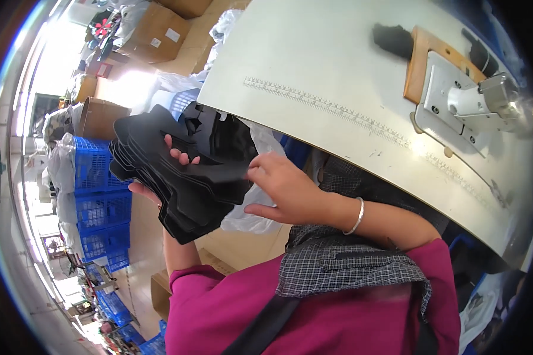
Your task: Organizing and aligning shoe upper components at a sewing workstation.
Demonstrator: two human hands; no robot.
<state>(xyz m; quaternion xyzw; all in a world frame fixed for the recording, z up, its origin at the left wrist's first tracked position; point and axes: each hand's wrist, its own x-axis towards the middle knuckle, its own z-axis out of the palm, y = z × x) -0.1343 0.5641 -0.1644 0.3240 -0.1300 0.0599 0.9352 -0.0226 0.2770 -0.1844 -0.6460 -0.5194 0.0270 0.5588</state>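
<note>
A stack of several black cut fabric pieces (172,171) is held off the left edge of the white sewing table (314,65). My left hand (173,158) supports the stack from underneath, with fingertips curling over its upper face. My right hand (281,186), a silver bangle on its wrist, pinches the right edge of the top black piece between thumb and fingers. More black pieces (210,127) lie in a clear plastic bag just behind the stack.
A sewing machine head (474,103) sits on a wooden base at the table's right, with a printed ruler strip (331,107) along the table. Blue plastic crates (98,195) and cardboard boxes (157,29) stand on the floor to the left.
</note>
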